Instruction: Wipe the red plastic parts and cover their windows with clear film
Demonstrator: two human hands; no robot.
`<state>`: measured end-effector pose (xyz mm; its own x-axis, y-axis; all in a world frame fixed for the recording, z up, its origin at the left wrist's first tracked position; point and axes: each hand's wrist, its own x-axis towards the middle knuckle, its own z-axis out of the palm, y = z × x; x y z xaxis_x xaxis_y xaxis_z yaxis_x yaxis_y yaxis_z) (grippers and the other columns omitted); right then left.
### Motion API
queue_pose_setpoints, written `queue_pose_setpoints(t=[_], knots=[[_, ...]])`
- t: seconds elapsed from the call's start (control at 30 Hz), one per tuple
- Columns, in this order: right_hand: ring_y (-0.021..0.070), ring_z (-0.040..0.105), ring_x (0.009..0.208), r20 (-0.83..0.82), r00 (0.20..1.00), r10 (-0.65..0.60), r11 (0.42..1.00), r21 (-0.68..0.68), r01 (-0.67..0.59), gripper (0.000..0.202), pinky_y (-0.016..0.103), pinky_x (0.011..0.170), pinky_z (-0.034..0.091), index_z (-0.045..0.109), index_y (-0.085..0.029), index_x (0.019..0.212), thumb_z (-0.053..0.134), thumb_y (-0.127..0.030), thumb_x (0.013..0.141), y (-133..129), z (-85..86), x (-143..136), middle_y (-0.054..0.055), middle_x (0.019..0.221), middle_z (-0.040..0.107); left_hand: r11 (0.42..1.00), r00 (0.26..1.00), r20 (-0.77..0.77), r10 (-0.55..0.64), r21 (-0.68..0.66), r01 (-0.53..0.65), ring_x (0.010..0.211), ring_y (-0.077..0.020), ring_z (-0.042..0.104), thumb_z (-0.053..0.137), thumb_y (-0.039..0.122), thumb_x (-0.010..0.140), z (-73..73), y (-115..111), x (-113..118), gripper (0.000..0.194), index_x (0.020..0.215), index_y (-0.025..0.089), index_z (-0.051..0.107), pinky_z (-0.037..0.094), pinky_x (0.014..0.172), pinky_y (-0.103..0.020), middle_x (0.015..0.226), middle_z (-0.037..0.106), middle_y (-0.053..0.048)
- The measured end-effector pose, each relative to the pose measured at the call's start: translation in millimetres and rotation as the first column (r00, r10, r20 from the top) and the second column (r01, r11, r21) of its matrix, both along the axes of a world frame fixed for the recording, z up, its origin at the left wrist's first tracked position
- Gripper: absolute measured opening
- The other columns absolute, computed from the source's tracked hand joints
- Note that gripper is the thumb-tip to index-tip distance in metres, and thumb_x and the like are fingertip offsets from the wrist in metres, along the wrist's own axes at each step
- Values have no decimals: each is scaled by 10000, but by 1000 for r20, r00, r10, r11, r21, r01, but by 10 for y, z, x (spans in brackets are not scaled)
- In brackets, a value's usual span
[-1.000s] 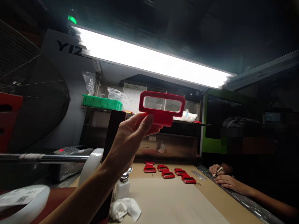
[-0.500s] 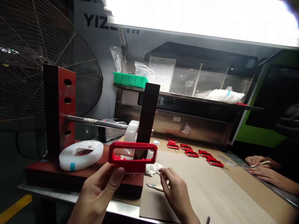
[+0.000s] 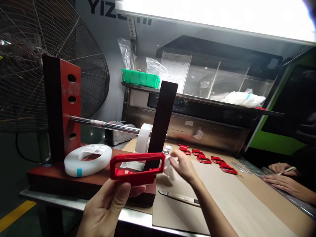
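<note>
A red rectangular plastic frame [image 3: 138,179] is gripped from below by my left hand [image 3: 106,205], in front of the roll stand. My right hand [image 3: 184,166] pinches a crumpled white cloth or tissue [image 3: 169,169] just right of the frame. Below my right hand, a craft knife [image 3: 181,197] marked A07 lies on the brown board [image 3: 177,215]. Two small round silvery discs [image 3: 168,147] lie behind the cloth. Several red parts [image 3: 204,159] stand in a row farther back on the board.
A dark red stand [image 3: 70,108] holds a metal rod with a white film roll [image 3: 143,138]; another roll [image 3: 87,161] lies on its base. A fan [image 3: 93,72] stands left. At right are a person's hands [image 3: 283,179] with a tool. A green bin [image 3: 140,78] sits on the shelf.
My right hand has moved up and away from the knife, now lifting the white cloth. The red frame has tilted slightly in my left hand. The view has shifted a little.
</note>
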<state>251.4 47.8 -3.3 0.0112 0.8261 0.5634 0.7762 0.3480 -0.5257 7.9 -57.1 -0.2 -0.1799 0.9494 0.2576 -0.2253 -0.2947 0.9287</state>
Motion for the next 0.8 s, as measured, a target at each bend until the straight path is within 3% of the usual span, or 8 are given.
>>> queue_pose_setpoints(t=[0.17,0.3,0.43,0.57,0.67,0.8], knots=[[153,572,699,-360,916,176,981,137,-135,233,292,636,502,417,-230,854,472,-455,878,-387,419,69,8,766,584,980,985,130,-112,177,88,835,-195,697,667,508,795,181,198,354,321,917,212,687,546,752,-238,854,743,-8],[120,521,655,-494,801,339,941,161,-299,267,227,572,441,470,-225,882,580,-462,831,-808,551,-15,-13,775,569,910,972,109,-209,385,153,929,-140,658,598,436,878,465,295,754,221,932,233,666,485,871,-201,934,723,25],[90,460,610,-737,499,456,857,213,-468,199,184,534,361,534,-222,837,660,-370,795,-1065,501,-36,-41,727,519,885,945,59,-321,373,277,893,-138,648,539,426,915,594,343,1040,207,979,244,612,491,819,-220,930,693,26],[92,457,575,-844,301,444,810,234,-538,159,188,531,367,560,-222,802,674,-330,774,-1116,407,-39,-49,676,505,894,949,-82,-304,319,314,675,-130,605,510,430,922,532,357,1217,214,919,222,565,492,657,-228,748,609,36],[89,486,595,-889,224,400,822,239,-517,182,186,568,396,563,-229,822,703,-329,762,-1095,335,-76,-54,693,535,895,957,-158,-244,344,285,631,-113,535,501,383,933,462,349,1303,173,898,221,550,448,635,-220,732,540,46],[115,571,693,-949,220,224,922,133,-363,289,195,630,443,585,-263,953,729,-398,743,-1072,183,-153,-41,808,630,903,964,-224,-146,367,222,668,-130,529,483,401,938,408,369,1327,221,835,211,528,411,641,-237,735,516,36]])
